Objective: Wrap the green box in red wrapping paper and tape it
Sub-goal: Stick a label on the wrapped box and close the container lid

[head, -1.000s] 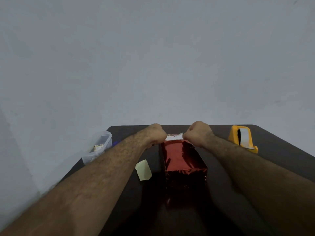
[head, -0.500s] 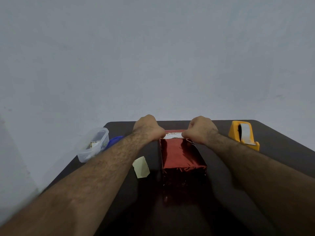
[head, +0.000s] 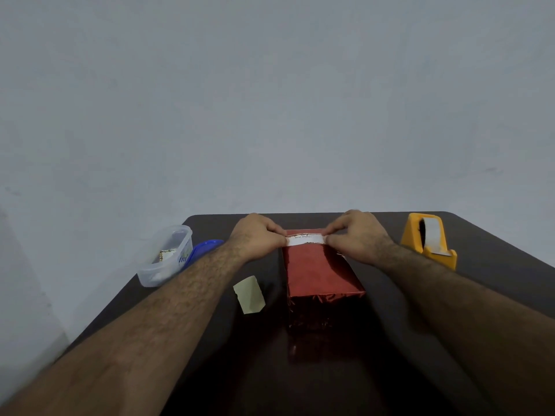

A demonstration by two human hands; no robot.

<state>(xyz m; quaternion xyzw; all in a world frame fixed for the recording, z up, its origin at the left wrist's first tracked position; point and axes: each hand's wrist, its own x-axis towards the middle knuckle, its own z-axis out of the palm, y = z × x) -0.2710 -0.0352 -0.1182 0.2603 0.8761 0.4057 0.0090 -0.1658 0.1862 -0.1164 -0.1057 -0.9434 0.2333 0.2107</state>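
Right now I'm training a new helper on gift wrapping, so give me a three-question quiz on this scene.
1. True or false: the red-wrapped box lies between the yellow tape dispenser and the clear plastic container.
2. What do both hands, left and right, pinch?
A. white label
B. pale paper scrap
3. Fill in: the blue lid lies beside the ____.

Key: 1 true; 2 A; 3 clear plastic container.

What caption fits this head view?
Both hands, left hand and right hand, pinch a white label at the red-wrapped box far end.
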